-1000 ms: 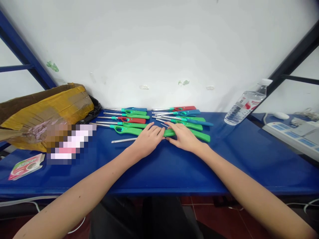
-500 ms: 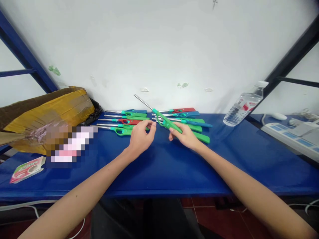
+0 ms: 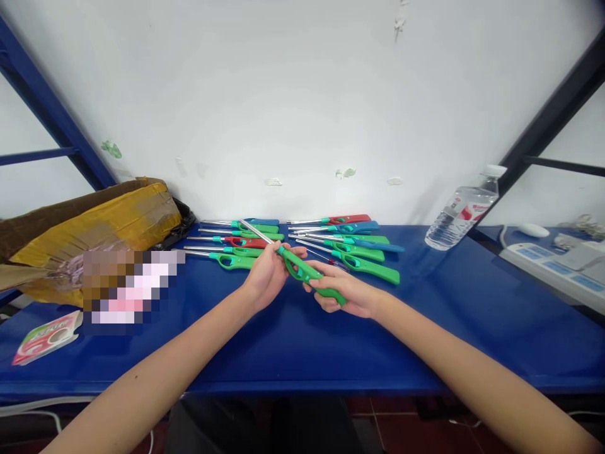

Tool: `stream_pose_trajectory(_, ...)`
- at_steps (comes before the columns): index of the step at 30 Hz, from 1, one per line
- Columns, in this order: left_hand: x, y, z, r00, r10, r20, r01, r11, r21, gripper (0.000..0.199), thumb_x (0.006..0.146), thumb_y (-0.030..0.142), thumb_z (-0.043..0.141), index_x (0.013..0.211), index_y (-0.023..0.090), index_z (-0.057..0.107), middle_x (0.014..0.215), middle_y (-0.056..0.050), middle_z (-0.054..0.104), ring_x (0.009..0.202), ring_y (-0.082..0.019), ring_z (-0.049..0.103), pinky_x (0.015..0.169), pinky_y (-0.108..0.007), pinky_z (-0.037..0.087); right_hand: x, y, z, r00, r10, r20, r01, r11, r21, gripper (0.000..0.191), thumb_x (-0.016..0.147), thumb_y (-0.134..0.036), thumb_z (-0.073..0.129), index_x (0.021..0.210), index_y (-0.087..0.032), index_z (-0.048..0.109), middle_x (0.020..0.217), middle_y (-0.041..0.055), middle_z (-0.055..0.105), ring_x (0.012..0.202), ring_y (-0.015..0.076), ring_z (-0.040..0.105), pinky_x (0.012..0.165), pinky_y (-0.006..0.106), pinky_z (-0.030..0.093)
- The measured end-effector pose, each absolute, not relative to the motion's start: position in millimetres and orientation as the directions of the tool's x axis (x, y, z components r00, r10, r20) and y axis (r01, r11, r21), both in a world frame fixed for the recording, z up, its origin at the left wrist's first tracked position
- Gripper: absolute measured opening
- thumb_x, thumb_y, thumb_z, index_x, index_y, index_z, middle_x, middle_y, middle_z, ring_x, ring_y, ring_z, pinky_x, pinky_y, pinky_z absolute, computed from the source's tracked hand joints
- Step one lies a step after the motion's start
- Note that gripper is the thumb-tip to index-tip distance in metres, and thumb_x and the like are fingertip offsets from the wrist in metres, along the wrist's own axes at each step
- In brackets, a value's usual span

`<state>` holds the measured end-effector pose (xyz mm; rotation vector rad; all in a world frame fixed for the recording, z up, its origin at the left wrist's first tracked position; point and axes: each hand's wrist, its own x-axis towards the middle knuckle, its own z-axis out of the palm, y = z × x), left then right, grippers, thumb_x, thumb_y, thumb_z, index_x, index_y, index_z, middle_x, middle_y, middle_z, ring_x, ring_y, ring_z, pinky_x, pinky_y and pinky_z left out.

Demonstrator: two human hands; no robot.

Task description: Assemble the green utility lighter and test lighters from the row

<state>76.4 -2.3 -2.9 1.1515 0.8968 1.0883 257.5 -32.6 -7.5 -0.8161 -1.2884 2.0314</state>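
Observation:
A green gas lighter (image 3: 302, 272) with a long metal nozzle is held above the blue table (image 3: 302, 353), its nozzle tilted up to the left. My right hand (image 3: 347, 290) is wrapped round the lower end of its handle. My left hand (image 3: 270, 272) closes on it near the base of the nozzle. Behind my left hand, several lighters in blue, green and red lie in a row, among them a red lighter (image 3: 246, 242). Behind my right hand lies a second group, with a red lighter (image 3: 350, 219) at the back and a green lighter (image 3: 378, 271) in front.
A clear water bottle (image 3: 463, 211) leans at the back right. Beyond it is a white power strip (image 3: 558, 268). At the left lie a torn, yellow-taped cardboard box (image 3: 118, 217), a blurred-out patch and a printed card (image 3: 50, 337). A white wall (image 3: 302, 113) rises behind.
My right hand has brought the green lighter lower and nearer to me. My left hand, beside it before, has taken hold of it near the nozzle. The view has tilted up slightly.

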Motion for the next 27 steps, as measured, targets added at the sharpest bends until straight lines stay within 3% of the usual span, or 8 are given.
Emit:
stream_pose_trajectory(6, 79, -1, -9, 0.276, 0.960, -0.050, -0.149, 0.094, 0.984, 0.023, 0.095, 0.037, 0.020, 0.087, 0.023, 0.036, 0.115, -0.015, 0.070, 0.110, -0.025, 0.066, 0.089, -0.042, 0.053, 255, -31, -6, -0.641, 0.689, -0.339, -0.082, -0.500, -0.862, 0.024, 0.096, -0.045, 0.049, 0.108, -0.025, 0.054, 0.073, -0.0052, 0.050, 0.036, 0.0006, 0.027, 0.034, 0.014, 0.019)
stream_pose_trajectory(14, 84, -7, -3, 0.251, 0.949, -0.189, -0.391, 0.278, 0.877, 0.023, 0.102, 0.032, 0.029, 0.088, 0.020, 0.044, 0.112, -0.016, 0.072, 0.109, -0.025, 0.066, 0.083, -0.036, 0.052, 254, -36, -5, -0.633, 0.697, -0.336, -0.057, -0.475, -0.878, 0.024, 0.098, -0.047, 0.048, 0.101, -0.024, 0.048, 0.067, -0.0083, 0.043, 0.036, 0.0004, 0.023, 0.033, 0.012, 0.018)
stream_pose_trajectory(21, 84, -10, 0, 0.198, 0.951, -0.240, -0.492, 0.308, 0.814, 0.024, 0.103, 0.027, 0.033, 0.089, 0.017, 0.049, 0.100, -0.015, 0.075, 0.098, -0.023, 0.070, 0.074, -0.029, 0.050, 250, -33, -7, -0.634, 0.711, -0.306, -0.059, -0.438, -0.897, 0.022, 0.098, -0.046, 0.048, 0.104, -0.024, 0.048, 0.067, -0.0083, 0.043, 0.036, 0.0005, 0.024, 0.033, 0.012, 0.018)
stream_pose_trajectory(27, 85, -12, 6, 0.168, 0.959, -0.226, -0.500, 0.281, 0.819, 0.029, 0.103, 0.026, 0.032, 0.082, 0.017, 0.050, 0.095, -0.014, 0.075, 0.090, -0.022, 0.071, 0.065, -0.026, 0.049, 253, -29, -10, -0.679, 0.659, -0.323, -0.123, -0.535, -0.836, 0.036, 0.102, -0.047, 0.027, 0.102, -0.022, 0.053, 0.068, -0.0056, 0.047, 0.034, 0.0015, 0.025, 0.033, 0.014, 0.021)
